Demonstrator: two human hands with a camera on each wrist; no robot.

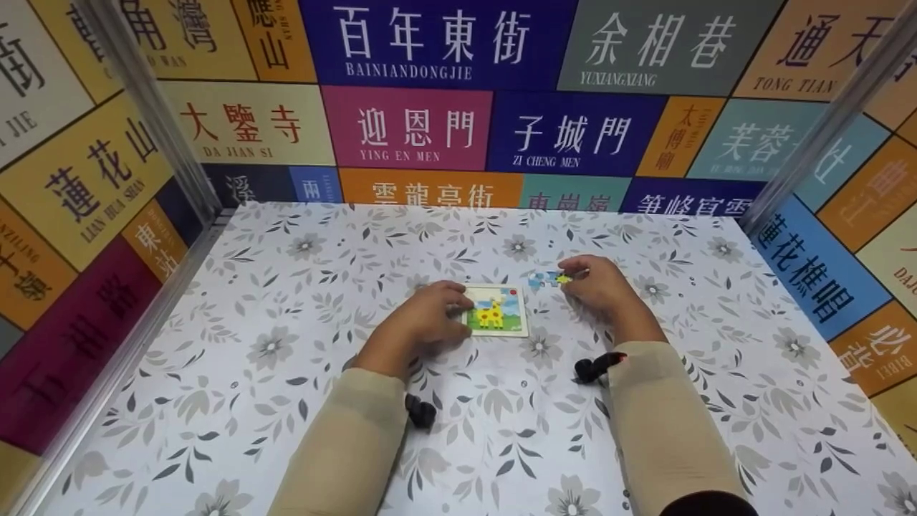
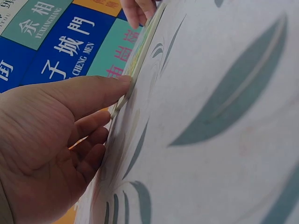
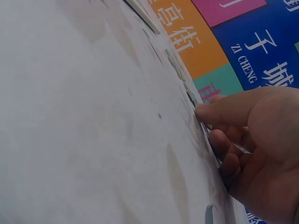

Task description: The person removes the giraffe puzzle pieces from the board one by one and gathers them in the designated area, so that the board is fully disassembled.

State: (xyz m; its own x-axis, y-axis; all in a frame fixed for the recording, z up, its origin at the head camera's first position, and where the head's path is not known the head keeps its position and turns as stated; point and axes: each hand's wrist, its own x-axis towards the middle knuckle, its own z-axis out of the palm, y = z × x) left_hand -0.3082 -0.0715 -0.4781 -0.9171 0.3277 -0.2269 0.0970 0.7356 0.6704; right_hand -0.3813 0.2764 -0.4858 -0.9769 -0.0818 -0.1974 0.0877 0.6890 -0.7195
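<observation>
A small square puzzle board (image 1: 496, 309) with a yellow giraffe picture lies flat near the middle of the table. My left hand (image 1: 450, 309) holds its left edge between thumb and curled fingers; in the left wrist view the thumb (image 2: 93, 91) presses on the board's thin edge (image 2: 140, 56). Just right of the board's far corner lie loose blue and yellow puzzle pieces (image 1: 548, 278). My right hand (image 1: 582, 276) pinches one of them, and the right wrist view shows its fingertips (image 3: 210, 105) down on the pieces (image 3: 191, 95), with a thin piece (image 3: 243, 149) between the curled fingers.
The table (image 1: 286, 373) has a white cloth with grey flowers. Walls of coloured street-name panels (image 1: 430, 129) close it in at the back, left and right, with metal posts (image 1: 165, 122) in the far corners. Black wrist mounts (image 1: 421, 412) sit on both beige sleeves.
</observation>
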